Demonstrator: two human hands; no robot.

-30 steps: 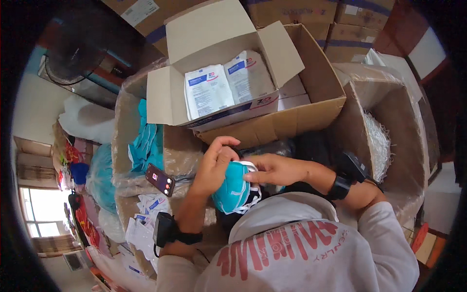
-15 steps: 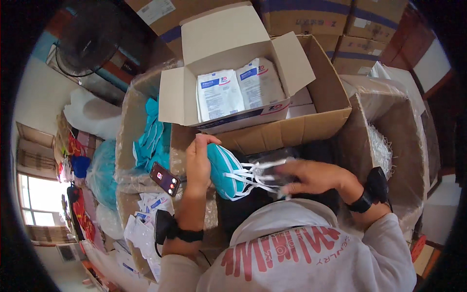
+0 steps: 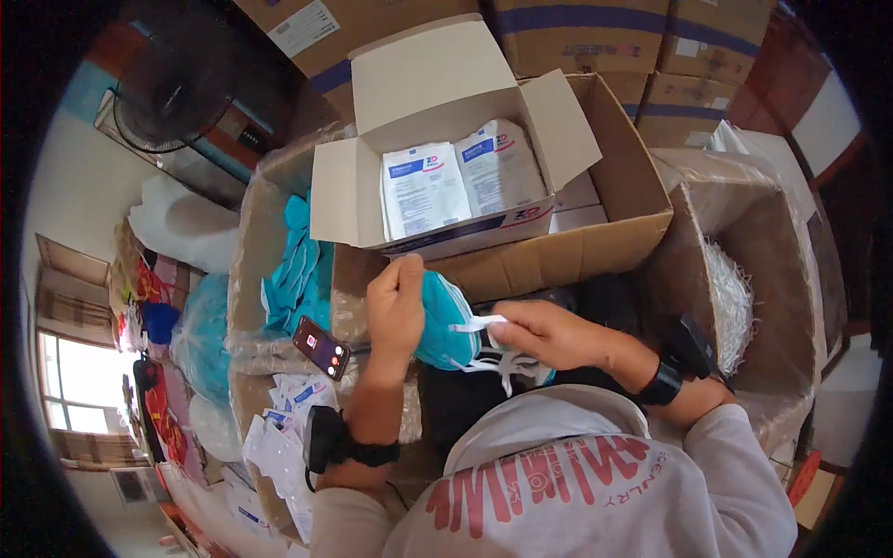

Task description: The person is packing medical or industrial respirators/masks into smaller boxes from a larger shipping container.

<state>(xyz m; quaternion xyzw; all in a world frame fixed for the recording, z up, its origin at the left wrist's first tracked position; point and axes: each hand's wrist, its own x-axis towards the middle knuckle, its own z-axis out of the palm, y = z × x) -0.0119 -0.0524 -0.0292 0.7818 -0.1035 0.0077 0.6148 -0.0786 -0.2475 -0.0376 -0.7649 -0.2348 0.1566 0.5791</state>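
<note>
My left hand (image 3: 395, 302) is closed around the left edge of a stack of teal face masks (image 3: 442, 321), held in front of my chest. White ear loops (image 3: 507, 372) dangle from the stack's right side. In the fingers of my right hand (image 3: 544, 333), white straps are pinched and drawn out to the right of the masks. Just beyond the hands, an open white carton (image 3: 456, 232) holds white printed packets (image 3: 426, 191) standing in two rows.
The carton rests in a larger brown box (image 3: 619, 228). Left are a box of teal masks (image 3: 299, 265), a phone (image 3: 320, 348) and a box of loose packets (image 3: 279, 446). White straps (image 3: 730, 302) fill part of the right box. A fan (image 3: 172, 93) stands far left.
My right hand, blurred before, has moved left to the masks and now pinches straps. My left hand and the mask stack have shifted slightly right.
</note>
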